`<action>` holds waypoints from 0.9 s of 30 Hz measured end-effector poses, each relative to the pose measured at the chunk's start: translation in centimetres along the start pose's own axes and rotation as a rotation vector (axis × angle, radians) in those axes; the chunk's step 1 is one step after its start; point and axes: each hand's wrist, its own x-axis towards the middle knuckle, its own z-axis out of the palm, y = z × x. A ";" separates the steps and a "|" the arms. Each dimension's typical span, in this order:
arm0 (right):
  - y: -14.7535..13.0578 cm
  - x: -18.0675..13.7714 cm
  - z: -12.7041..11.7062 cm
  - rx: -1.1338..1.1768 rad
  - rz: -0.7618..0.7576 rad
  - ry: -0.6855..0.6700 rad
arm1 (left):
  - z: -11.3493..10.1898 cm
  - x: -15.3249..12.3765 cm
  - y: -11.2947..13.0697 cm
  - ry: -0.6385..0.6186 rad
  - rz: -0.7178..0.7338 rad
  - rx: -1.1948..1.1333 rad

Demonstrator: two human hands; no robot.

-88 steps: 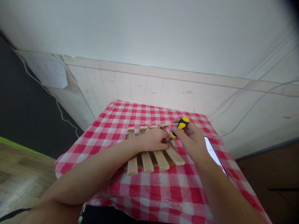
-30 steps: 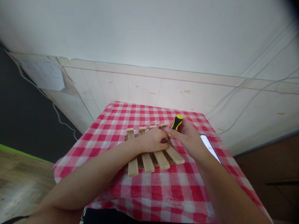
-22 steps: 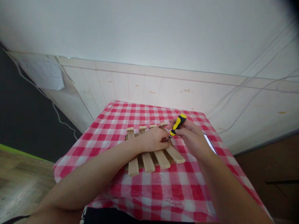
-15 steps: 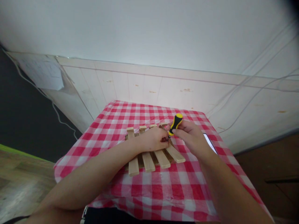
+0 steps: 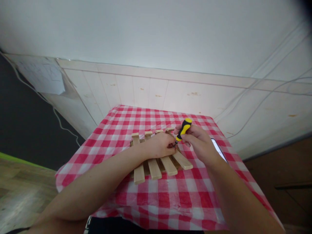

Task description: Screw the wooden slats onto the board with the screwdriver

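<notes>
A wooden slat rack (image 5: 156,165), made of several pale slats fanned over cross pieces, lies on the red and white checked tablecloth (image 5: 151,201). My left hand (image 5: 159,145) rests curled on top of the slats, fingers closed and pinching at the spot where the tool tip meets the wood; what it pinches is too small to see. My right hand (image 5: 198,141) grips a short yellow and black screwdriver (image 5: 182,129), tilted, with its tip down at the rightmost slat beside my left fingertips.
A phone (image 5: 218,149) with a lit screen lies on the cloth just right of my right wrist. The table stands against a white panelled wall (image 5: 156,94) with thin cables running along it. A dark area and wooden floor lie to the left.
The screwdriver handle has rocked slightly left and right in my right fingers while its tip stays at the same spot. My left hand and the rack have stayed put.
</notes>
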 end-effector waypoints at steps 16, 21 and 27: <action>-0.2 0.1 0.0 -0.068 0.007 0.003 | 0.0 0.0 0.0 -0.008 0.015 0.001; 0.9 0.4 -0.2 -0.171 0.016 0.103 | -0.1 0.0 0.1 0.001 0.023 -0.006; -0.7 -0.1 0.0 -0.130 -0.040 -0.016 | 0.3 0.1 -0.2 0.005 0.018 0.018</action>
